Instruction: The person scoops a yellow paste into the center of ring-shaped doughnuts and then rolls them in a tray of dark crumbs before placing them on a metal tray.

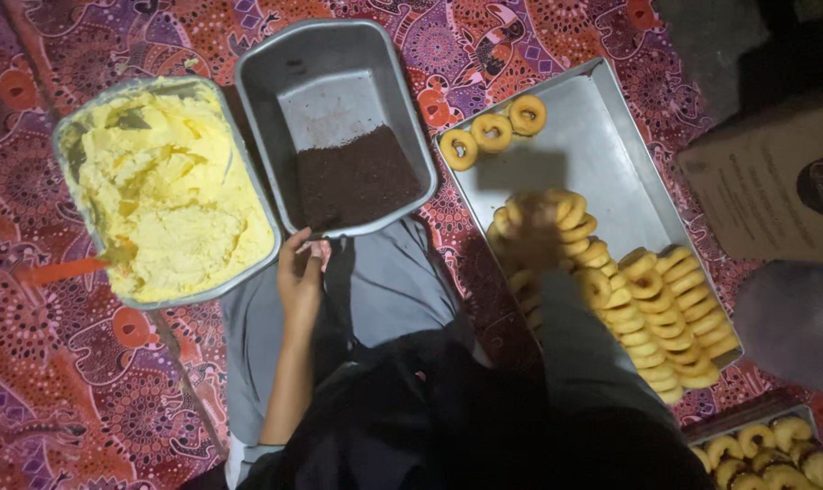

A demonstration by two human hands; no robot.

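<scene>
My left hand (301, 272) rests at the near rim of a grey metal pan (339, 54), fingers curled on its edge. Dark chocolate sprinkles (357, 181) fill the pan's near half. My right hand (534, 238) is blurred by motion and hovers over a heap of small ring doughnuts (666, 308) in a flat metal tray (593, 136). Whether it holds one is unclear. Three separate rings (491, 132) lie at the tray's far corner. Left of the pan stands a tub of yellow cream (166, 191) with an orange spatula handle (62, 269) sticking out.
Everything sits on a red and purple patterned cloth (48, 390). A brown cardboard box (774, 181) lies at the right, with a grey rounded shape (793, 327) below it. A second tray of rings (774, 449) shows at the bottom right. My grey-clad lap (384, 290) fills the middle.
</scene>
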